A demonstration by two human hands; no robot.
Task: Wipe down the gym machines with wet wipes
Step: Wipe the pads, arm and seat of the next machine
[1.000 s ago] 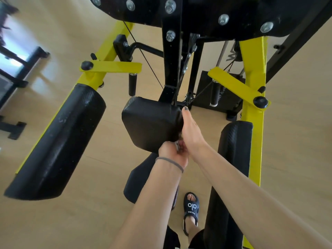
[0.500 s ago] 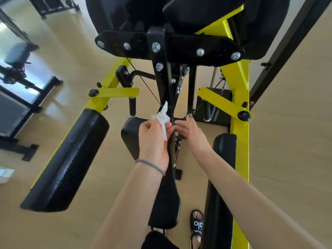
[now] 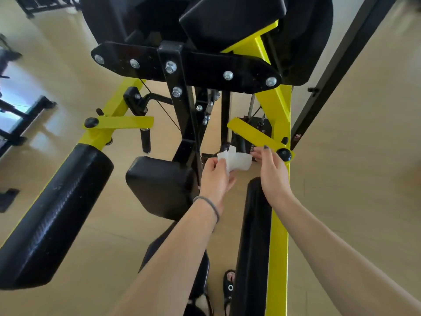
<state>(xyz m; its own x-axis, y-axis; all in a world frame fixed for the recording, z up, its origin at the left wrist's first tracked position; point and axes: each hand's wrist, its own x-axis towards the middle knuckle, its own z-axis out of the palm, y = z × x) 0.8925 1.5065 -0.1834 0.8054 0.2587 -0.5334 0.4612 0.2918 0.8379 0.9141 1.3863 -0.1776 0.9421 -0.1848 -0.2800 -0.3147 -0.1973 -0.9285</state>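
A white wet wipe point(image 3: 237, 161) is stretched between both hands in the middle of the view. My left hand point(image 3: 215, 179) pinches its left end, and my right hand point(image 3: 272, 172) pinches its right end just below a yellow lever point(image 3: 255, 134). The hands hover in front of a yellow and black gym machine. Its small black seat pad point(image 3: 159, 185) lies just left of my left hand. A long black arm pad point(image 3: 254, 242) runs under my right wrist, along a yellow frame tube point(image 3: 278, 247).
A large black roller pad point(image 3: 52, 215) on a yellow arm fills the left. A bolted black plate point(image 3: 205, 67) and cushions hang overhead. A black post point(image 3: 337, 71) slants at right. Other equipment stands far left on the wooden floor. My sandalled foot point(image 3: 229, 286) shows below.
The view has tilted up. My hands have left the seat pad and risen; the wipe, bunched in the left hand before, is now spread between both hands further right.
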